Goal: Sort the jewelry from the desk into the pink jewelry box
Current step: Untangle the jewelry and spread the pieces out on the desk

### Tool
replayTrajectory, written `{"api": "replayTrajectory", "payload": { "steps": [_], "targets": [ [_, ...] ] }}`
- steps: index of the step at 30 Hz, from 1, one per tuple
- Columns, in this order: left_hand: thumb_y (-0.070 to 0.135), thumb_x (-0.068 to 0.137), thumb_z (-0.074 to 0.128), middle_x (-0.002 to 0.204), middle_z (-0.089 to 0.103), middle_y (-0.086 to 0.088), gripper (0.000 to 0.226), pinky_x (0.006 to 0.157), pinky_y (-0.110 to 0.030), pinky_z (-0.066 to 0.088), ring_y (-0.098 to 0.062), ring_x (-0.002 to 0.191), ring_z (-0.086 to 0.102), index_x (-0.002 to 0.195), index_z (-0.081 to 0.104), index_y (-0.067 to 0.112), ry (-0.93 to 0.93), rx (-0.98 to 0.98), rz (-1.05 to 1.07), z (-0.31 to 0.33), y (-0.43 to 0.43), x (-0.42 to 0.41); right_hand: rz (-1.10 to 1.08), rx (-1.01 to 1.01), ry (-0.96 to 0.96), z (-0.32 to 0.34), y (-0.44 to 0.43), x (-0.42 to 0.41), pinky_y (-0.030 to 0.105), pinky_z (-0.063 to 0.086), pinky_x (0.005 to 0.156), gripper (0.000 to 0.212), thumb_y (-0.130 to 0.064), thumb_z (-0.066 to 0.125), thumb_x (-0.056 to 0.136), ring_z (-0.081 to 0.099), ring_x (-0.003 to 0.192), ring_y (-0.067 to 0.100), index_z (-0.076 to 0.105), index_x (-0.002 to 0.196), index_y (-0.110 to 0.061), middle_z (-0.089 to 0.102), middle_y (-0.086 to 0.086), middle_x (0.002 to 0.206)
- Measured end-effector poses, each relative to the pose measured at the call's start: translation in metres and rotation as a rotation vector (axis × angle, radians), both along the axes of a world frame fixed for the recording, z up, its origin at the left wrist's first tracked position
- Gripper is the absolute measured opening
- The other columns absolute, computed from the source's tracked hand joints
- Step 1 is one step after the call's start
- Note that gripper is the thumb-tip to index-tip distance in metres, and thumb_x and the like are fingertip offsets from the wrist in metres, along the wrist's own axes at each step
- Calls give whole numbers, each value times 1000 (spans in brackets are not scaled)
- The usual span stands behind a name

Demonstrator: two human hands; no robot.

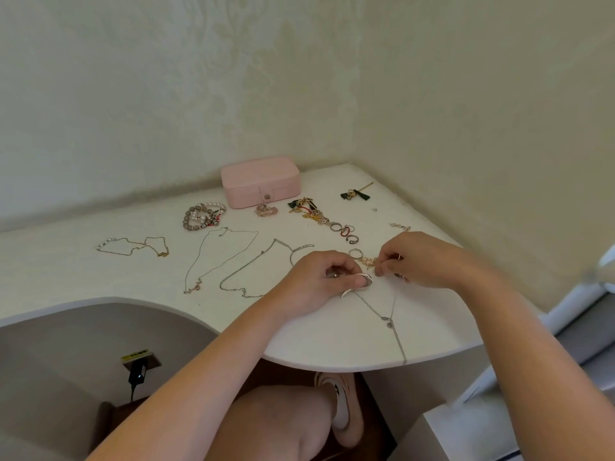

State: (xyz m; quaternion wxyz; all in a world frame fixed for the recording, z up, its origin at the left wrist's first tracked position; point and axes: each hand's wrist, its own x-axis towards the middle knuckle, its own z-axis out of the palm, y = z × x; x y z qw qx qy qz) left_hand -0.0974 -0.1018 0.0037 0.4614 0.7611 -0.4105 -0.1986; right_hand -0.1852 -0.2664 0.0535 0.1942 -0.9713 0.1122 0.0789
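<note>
The pink jewelry box [260,181] stands closed at the back of the white desk [332,337], near the wall corner. Jewelry is spread in front of it: beaded bracelets [203,215], a pink bead bracelet [266,209], several thin chain necklaces [219,257], a gold chain with pearls [133,246], a gold and green tangle [307,209] and several rings [344,231]. My left hand [319,281] has curled fingers around silver rings [365,281]. My right hand [422,259] pinches a small gold piece [371,262]. A silver necklace [387,319] trails from under my hands to the desk's front edge.
A green and gold earring [354,194] and a small silver chain piece [399,226] lie at the back right. The desk has a curved cut-out at the left. Below it are a charger [138,374] in a wall socket, my knee and a shoe [339,407].
</note>
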Motion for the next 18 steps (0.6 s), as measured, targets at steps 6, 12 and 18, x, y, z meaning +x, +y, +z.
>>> {"api": "replayTrajectory", "payload": {
  "steps": [6,12,18],
  "targets": [
    [33,78,74,105,61,8,8,88,-20,40,-3,99,55,76,66,33,-68,24,23,-5,-1,1,-75,416,-183,-7,-2,4,29,49,80,24,-12,45,96,59,79,13,62,81,-16,63,-5,77],
    [23,76,77,71,63,10,15,59,-17,37,-2,58,47,79,64,18,36,-79,53,-3,2,0,-31,967,-178,-10,-1,3,27,52,77,24,-5,40,96,56,73,19,58,80,-4,61,7,72],
    [16,75,78,90,70,10,37,68,-28,42,-8,68,52,80,42,26,-15,-83,72,-5,3,2,-133,1084,-149,-8,-3,7,19,27,40,26,-11,39,94,20,49,13,47,70,-10,24,2,62]
  ]
}}
